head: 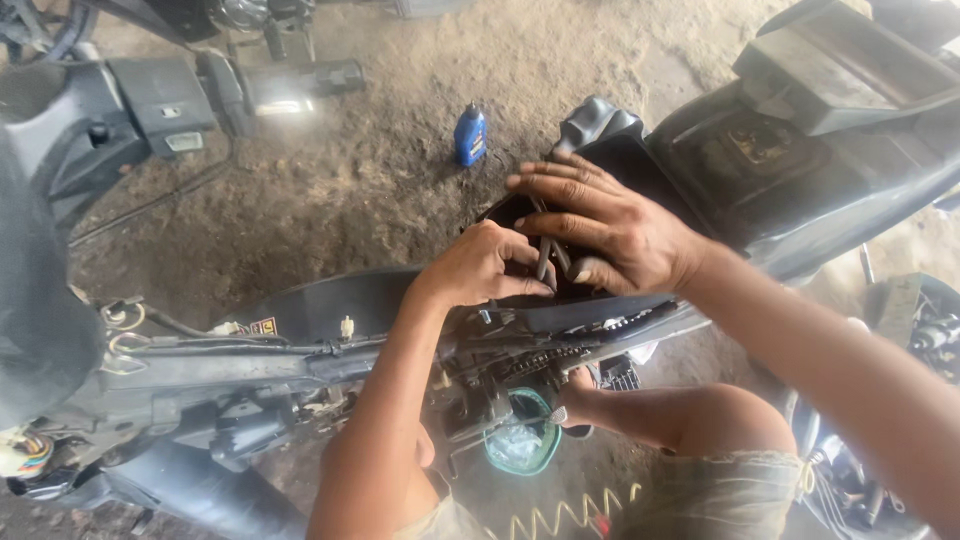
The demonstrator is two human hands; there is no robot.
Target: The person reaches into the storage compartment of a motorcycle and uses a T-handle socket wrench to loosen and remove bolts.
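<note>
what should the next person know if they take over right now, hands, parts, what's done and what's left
Left hand: fingers curled at the edge of the black plastic compartment on the stripped motorbike frame.
Right hand: spread over the same spot, a thin dark cable passing between its fingers.
Nearby: blue bottle upright on the dirt floor; green bowl under the frame.
Done: body panels are off, frame and wiring exposed.
Left: the cable is in hand, not yet seated; where its end goes is hidden by the hands.

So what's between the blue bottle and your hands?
In the head view, only bare dirt floor lies between the blue bottle and the black panel's edge; both hands, left and right, are on that panel.
</note>
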